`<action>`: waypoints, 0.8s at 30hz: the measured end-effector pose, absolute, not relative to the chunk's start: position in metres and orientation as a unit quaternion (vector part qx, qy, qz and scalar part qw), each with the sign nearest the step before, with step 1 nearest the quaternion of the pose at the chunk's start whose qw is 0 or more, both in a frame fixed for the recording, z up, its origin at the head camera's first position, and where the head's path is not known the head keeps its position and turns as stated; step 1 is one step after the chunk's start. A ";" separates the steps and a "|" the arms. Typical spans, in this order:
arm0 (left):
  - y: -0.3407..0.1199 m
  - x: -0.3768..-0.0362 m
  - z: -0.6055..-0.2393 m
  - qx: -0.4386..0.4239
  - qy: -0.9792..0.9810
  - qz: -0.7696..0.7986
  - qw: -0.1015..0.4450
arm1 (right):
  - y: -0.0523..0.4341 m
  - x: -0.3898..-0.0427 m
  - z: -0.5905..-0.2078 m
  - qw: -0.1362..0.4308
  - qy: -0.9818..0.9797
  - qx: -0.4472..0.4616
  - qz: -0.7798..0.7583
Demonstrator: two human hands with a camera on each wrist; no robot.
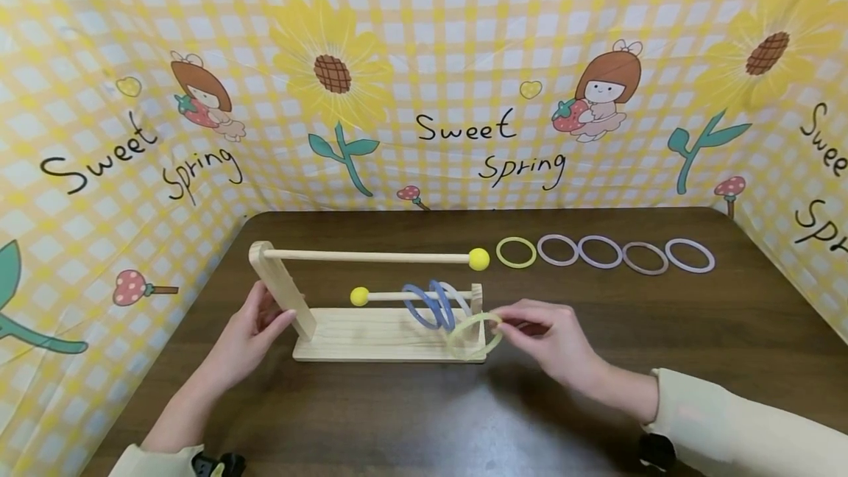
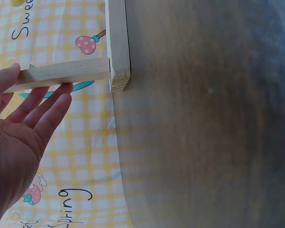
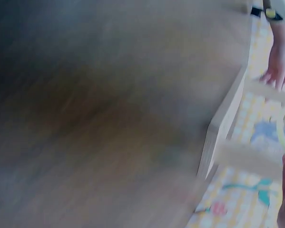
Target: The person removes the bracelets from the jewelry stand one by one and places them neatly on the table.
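Observation:
A wooden stand (image 1: 371,333) has a tall left post and a short right post, each bearing a horizontal rod tipped with a yellow ball. My left hand (image 1: 248,337) holds the tall post (image 2: 66,73), thumb on one side and fingers on the other. Between the thumb and fingers of my right hand (image 1: 553,337) is a pale yellow ring (image 1: 493,348), which overlaps the short post in the head view. Two blue rings (image 1: 433,308) and a whitish ring (image 1: 461,293) hang on the lower rod (image 1: 387,297). In the right wrist view the yellow ring is cut off at the edge.
A row of rings lies on the dark table (image 1: 397,418) at the back right: a yellow ring (image 1: 499,260), then several pale purple and pinkish ones, such as the rightmost ring (image 1: 710,262). A patterned yellow-check cloth (image 1: 411,35) rises behind and at both sides.

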State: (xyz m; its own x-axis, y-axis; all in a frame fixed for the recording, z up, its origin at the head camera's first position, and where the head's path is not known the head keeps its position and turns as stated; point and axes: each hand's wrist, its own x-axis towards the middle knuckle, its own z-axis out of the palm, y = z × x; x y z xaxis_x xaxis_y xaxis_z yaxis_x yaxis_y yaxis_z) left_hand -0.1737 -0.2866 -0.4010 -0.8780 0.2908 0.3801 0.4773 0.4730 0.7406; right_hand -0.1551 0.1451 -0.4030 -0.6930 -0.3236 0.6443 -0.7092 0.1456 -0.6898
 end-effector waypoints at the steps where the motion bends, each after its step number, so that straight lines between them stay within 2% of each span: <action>1: -0.287 -0.174 -0.401 -0.225 -0.852 -0.462 0.100 | 0.150 -0.158 -0.403 0.179 -0.735 0.355 0.549; 6: -0.288 -0.173 -0.400 -0.225 -0.850 -0.465 0.097 | 0.171 -0.169 -0.399 0.201 -0.740 0.362 0.530; 15: -0.288 -0.175 -0.400 -0.227 -0.853 -0.458 0.102 | 0.206 -0.197 -0.399 0.245 -0.776 0.308 0.492; 24: -0.287 -0.175 -0.403 -0.222 -0.857 -0.453 0.102 | 0.226 -0.230 -0.401 0.224 -0.832 0.275 0.426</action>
